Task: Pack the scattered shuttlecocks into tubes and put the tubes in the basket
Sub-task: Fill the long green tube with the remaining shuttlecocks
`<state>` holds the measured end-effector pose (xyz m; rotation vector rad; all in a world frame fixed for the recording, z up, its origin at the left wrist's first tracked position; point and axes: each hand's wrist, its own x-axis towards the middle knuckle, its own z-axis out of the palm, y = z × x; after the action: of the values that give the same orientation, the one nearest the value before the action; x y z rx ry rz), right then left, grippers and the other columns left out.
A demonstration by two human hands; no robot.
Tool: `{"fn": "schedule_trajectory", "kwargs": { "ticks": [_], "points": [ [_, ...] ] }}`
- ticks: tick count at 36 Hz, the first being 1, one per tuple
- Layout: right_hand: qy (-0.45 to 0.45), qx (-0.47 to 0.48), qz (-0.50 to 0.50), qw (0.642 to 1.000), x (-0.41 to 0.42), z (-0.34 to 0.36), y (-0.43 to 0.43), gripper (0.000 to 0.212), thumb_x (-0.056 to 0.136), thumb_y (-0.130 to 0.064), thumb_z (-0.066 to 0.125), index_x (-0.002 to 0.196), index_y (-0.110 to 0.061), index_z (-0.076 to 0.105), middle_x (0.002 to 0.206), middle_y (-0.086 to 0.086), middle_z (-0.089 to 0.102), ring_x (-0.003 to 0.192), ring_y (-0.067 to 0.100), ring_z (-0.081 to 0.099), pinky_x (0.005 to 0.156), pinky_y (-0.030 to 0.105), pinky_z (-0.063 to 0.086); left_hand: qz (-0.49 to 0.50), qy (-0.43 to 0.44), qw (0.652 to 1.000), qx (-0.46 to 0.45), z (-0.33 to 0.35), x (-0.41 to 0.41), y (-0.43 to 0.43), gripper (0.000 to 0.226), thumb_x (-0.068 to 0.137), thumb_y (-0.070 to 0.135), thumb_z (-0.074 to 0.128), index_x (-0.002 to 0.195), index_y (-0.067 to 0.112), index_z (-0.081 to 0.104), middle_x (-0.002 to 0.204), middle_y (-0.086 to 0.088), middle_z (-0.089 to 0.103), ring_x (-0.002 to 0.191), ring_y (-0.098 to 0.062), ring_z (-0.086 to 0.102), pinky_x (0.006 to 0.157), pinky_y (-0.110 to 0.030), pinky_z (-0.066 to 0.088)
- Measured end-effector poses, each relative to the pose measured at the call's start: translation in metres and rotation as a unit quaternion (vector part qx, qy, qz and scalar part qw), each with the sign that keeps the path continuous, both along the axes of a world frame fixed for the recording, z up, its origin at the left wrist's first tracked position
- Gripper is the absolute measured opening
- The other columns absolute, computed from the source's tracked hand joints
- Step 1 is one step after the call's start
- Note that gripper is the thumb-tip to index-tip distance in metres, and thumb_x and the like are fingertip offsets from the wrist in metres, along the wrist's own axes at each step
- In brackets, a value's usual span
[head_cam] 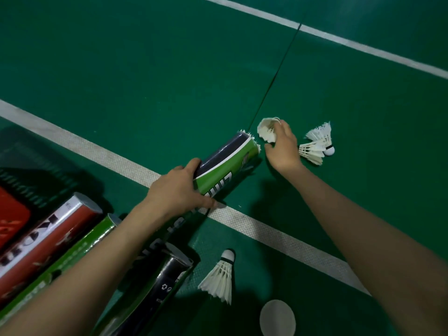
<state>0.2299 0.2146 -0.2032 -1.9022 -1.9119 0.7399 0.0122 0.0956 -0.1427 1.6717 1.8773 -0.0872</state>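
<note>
Three shuttlecocks lie loose on the court floor (169, 69): a pair of shuttlecocks (315, 144) just to the right of the right hand (283, 146), and a lone shuttlecock (220, 277) nearer me, close to a white lid (277, 317). I see the left hand (179, 187) wrapped round the near end of the green tube (228, 161), holding it tilted with its open mouth pointing away. Feather tips poke out of that mouth, so I judge the tube close to full.

The right hand pinches a shuttlecock (266, 130) by its skirt, fingers curled over it, just beside the mouth but not in it.

My main worry is force. If this one is pushed into a crowded tube, or goes in off-axis, the feathers could bend or snap, both its own and those at the rim. I cannot tell which way its cork faces, and skirt-first it would jam.

The left hand grips far from the mouth, so a firm push could swing the tube aside. The right wrist sits near the pair and could knock them away.

At the left edge lie a red tube (48, 238) and a black tube (157, 282). The dim slatted shape behind them I take for the basket (41, 187).
</note>
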Motion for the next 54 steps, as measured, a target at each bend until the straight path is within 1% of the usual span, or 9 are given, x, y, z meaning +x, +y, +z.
{"fn": "schedule_trajectory", "kwargs": {
  "ticks": [8,15,21,26,31,35,40,49,54],
  "points": [
    [0.098,0.028,-0.071,0.992,0.005,0.021,-0.004,0.052,0.090,-0.022,0.062,0.135,-0.008,0.040,0.137,0.008,0.039,0.121,0.019,0.043,0.093,0.018,0.029,0.009,-0.010,1.000,0.007,0.005,-0.008,-0.008,0.106,0.059,0.066,0.074,0.144,0.030,0.022,0.124,-0.003,0.054,0.101,-0.023,0.055,0.088,-0.038,0.050],
    [0.267,-0.045,-0.083,0.959,0.013,0.048,-0.011,0.030,0.096,-0.045,0.047,0.082,-0.020,0.050,0.082,-0.002,0.049,0.077,0.014,0.051,0.076,0.030,0.045,-0.011,-0.018,0.999,0.028,0.015,-0.007,-0.025,0.106,0.060,0.067,0.074,0.144,0.033,0.020,0.123,-0.001,0.054,0.102,-0.022,0.055,0.088,-0.037,0.050],
    [0.353,-0.149,-0.037,0.923,0.014,0.065,-0.026,0.031,0.098,-0.043,0.044,0.090,-0.020,0.062,0.086,0.000,0.056,0.081,0.013,0.054,0.082,0.032,0.053,-0.023,-0.045,0.997,0.055,0.025,-0.010,-0.036,0.104,0.059,0.066,0.075,0.142,0.037,0.021,0.120,0.001,0.055,0.100,-0.020,0.056,0.086,-0.038,0.051],
    [0.310,-0.126,-0.019,0.942,0.009,0.072,-0.040,0.054,0.098,-0.048,0.037,0.135,-0.011,0.050,0.138,0.004,0.049,0.127,0.016,0.044,0.110,0.039,0.034,-0.015,-0.068,0.995,0.067,0.035,-0.011,-0.043,0.104,0.060,0.064,0.077,0.144,0.035,0.022,0.122,0.002,0.054,0.102,-0.020,0.055,0.088,-0.038,0.050],
    [0.353,-0.082,0.019,0.932,0.004,0.087,-0.048,0.016,0.084,-0.040,0.051,0.088,-0.028,0.061,0.092,-0.003,0.058,0.091,0.014,0.052,0.095,0.033,0.037,-0.030,-0.080,0.993,0.080,0.045,-0.007,-0.050,0.104,0.063,0.061,0.077,0.146,0.034,0.021,0.123,0.002,0.052,0.102,-0.017,0.053,0.090,-0.035,0.048],
    [0.365,-0.097,0.063,0.924,0.002,0.096,-0.057,0.033,0.086,-0.051,0.038,0.113,-0.051,0.057,0.142,-0.003,0.048,0.132,0.017,0.042,0.112,0.040,0.030,-0.022,-0.086,0.992,0.087,0.050,-0.006,-0.053,0.104,0.064,0.060,0.077,0.147,0.031,0.020,0.126,0.000,0.052,0.103,-0.018,0.052,0.091,-0.035,0.048],
    [0.358,-0.129,0.083,0.921,-0.009,0.098,-0.082,0.042,0.086,-0.070,0.027,0.120,-0.059,0.050,0.148,0.000,0.041,0.137,0.021,0.036,0.115,0.050,0.024,-0.026,-0.066,0.992,0.103,0.053,-0.005,-0.049,0.101,0.062,0.062,0.076,0.143,0.032,0.025,0.120,0.001,0.054,0.100,-0.019,0.054,0.087,-0.037,0.049],
    [0.395,-0.170,0.010,0.903,0.001,0.088,-0.078,0.057,0.100,-0.052,0.015,0.130,-0.024,0.054,0.123,0.003,0.060,0.110,0.014,0.056,0.092,0.032,0.046,-0.038,-0.050,0.996,0.069,0.043,0.015,-0.039,0.101,0.062,0.064,0.074,0.143,0.029,0.025,0.122,-0.002,0.055,0.103,-0.023,0.055,0.090,-0.040,0.049],
    [0.221,-0.066,-0.096,0.968,0.025,0.069,-0.056,0.032,0.098,-0.033,0.045,0.117,-0.014,0.062,0.123,0.004,0.060,0.109,0.017,0.055,0.089,0.028,0.041,-0.065,-0.017,0.997,0.045,0.034,0.029,-0.032,0.102,0.060,0.069,0.072,0.142,0.029,0.025,0.120,-0.003,0.056,0.102,-0.025,0.056,0.086,-0.038,0.050]
  ]
}}
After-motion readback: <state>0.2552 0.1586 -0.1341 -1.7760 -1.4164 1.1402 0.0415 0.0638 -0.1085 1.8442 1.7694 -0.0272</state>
